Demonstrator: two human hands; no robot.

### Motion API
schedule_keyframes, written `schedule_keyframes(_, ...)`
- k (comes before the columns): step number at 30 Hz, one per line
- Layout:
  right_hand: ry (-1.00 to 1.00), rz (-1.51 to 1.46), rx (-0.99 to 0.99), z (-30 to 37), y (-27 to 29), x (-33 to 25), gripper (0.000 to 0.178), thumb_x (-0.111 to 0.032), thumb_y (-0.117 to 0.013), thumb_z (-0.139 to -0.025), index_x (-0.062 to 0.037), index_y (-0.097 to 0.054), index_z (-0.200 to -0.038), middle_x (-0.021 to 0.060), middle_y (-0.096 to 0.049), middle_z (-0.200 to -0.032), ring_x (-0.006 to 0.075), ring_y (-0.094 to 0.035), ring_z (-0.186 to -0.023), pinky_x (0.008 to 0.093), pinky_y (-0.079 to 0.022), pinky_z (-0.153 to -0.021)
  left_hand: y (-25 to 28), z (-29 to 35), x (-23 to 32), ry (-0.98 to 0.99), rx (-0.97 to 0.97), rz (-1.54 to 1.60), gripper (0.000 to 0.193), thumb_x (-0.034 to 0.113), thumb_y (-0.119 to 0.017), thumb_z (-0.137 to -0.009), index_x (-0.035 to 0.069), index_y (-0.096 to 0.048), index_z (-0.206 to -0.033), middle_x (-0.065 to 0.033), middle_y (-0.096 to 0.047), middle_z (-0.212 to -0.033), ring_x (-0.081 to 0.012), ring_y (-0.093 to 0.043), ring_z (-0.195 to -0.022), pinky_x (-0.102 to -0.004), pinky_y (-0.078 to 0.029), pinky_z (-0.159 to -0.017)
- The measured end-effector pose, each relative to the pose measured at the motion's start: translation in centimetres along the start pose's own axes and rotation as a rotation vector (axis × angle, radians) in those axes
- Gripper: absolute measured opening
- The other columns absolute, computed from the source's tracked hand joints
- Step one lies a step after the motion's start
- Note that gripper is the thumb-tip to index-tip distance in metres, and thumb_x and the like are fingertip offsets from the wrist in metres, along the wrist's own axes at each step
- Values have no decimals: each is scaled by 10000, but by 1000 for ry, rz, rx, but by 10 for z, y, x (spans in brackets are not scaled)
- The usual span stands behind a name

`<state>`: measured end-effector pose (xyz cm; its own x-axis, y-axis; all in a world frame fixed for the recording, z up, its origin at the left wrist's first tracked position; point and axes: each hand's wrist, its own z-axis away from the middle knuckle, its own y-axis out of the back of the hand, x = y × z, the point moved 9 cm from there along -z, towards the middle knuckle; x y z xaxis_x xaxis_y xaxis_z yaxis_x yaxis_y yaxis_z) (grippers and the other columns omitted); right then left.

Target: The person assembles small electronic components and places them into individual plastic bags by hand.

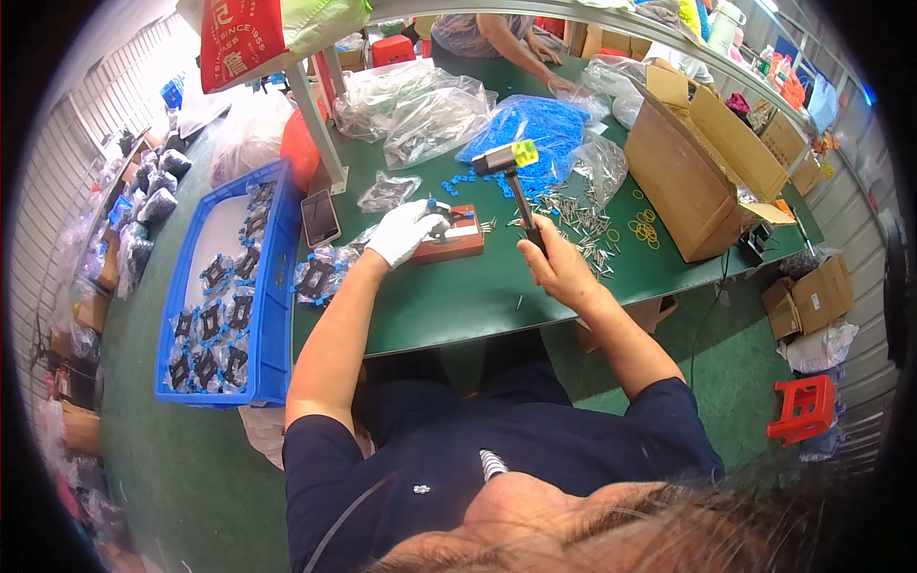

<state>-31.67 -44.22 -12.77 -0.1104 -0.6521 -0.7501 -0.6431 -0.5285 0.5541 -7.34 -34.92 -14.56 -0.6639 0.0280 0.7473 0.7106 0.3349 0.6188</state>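
Observation:
My right hand (562, 263) is closed round the dark grip of a mallet (501, 160). Its head has a yellow face and is raised above the green table. A white glove covers my left hand (409, 232), whose fingers hold a small black part (440, 209) against a reddish-brown block (451, 251). The glove partly hides the part. Beside the block lie scattered silver metal pins (585, 222) and small blue pieces (459, 181). Black parts with blue ends, some bagged (314, 277), sit at the table's edge near my left forearm.
A blue crate (270, 329) with bagged black parts stands left, beside a phone (320, 218). Behind lie clear bags (435, 119) and a blue heap (535, 134). Rubber bands (645, 229) and an open carton (673, 181) are at right. A person's arm (516, 48) reaches across the far side.

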Motion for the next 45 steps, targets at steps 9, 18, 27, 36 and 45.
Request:
schedule_keyframes(9,264,64,125,-25,26,-56,427,-209,-639,-1004,-70,-519,-1390,249,-694,-1102,417,-699,-982,446,-557,-803,-1,-5,-3,10,-4,-150,297,255,-558,-989,23,-736,-1040,-122,-732,-971,-258,-687,-934,-355,-519,-871)
schedule_keyframes(18,176,317,-103,-19,21,-48,408,-281,-603,-1023,-95,-496,-1370,242,-695,-1054,451,-684,-931,501,-551,-766,-3,-1,-2,-65,-36,-96,303,268,-611,-961,33,-728,-1112,-115,-735,-1020,-227,-685,-930,-338,-515,-879)
schedule_keyframes(27,128,199,-31,-2,27,-39,441,-272,-601,-1027,-66,-500,-1403,225,-701,-1089,417,-694,-986,458,-552,-815,29,-2,-17,130,69,103,331,158,-776,-799,38,-699,-1097,-104,-693,-958,-210,-669,-859,-340,-548,-789)
schedule_keyframes(36,45,158,-41,8,21,-20,438,-261,-616,-1021,-74,-504,-1401,227,-701,-1062,420,-694,-961,455,-549,-791,25,7,20,2,-295,-1096,359,441,-681,-870,93,-769,-857,-142,-724,-862,-355,-682,-862,-475,-509,-763)
schedule_keyframes(45,154,119,-9,8,11,-16,439,-257,-622,-1016,-75,-508,-1399,216,-707,-995,416,-706,-889,460,-552,-745,9,-3,-5,-83,88,-424,371,341,-486,-1011,72,-728,-930,-190,-701,-855,-340,-689,-867,-445,-524,-783)
